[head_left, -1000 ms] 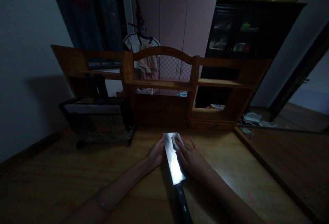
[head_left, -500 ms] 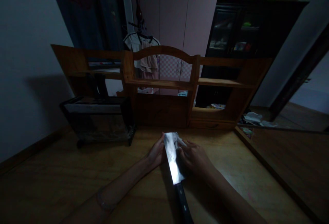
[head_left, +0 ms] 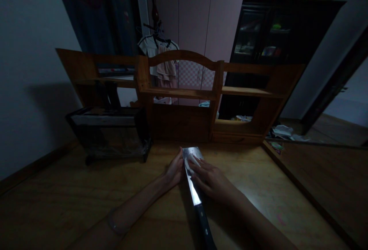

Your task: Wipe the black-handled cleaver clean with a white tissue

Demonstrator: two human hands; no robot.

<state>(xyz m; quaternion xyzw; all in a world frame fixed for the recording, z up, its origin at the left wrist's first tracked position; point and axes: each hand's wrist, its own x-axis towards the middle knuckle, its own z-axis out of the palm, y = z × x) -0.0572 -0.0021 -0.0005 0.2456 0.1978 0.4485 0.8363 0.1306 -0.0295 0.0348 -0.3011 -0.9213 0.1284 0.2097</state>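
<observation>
A broad cleaver (head_left: 192,154) lies flat on the wooden desk (head_left: 86,196), its shiny blade pointing away from me and its black handle (head_left: 204,227) toward me. My left hand (head_left: 174,171) rests along the blade's left edge, fingers straight and pressed against it. My right hand (head_left: 208,179) lies on top of the blade, fingers stretched over a small white cloth (head_left: 190,162) that it presses onto the metal.
A wooden shelf unit (head_left: 184,93) stands at the back of the desk. A dark glass tank (head_left: 109,133) sits at the back left. Beyond are a pink wardrobe (head_left: 198,20), hanging clothes and a dark cabinet (head_left: 273,35). The desk's right edge (head_left: 290,177) runs diagonally.
My right hand has slid leftward across the blade with the white cloth, now covering more of the metal. The left hand and the cleaver have stayed in place.
</observation>
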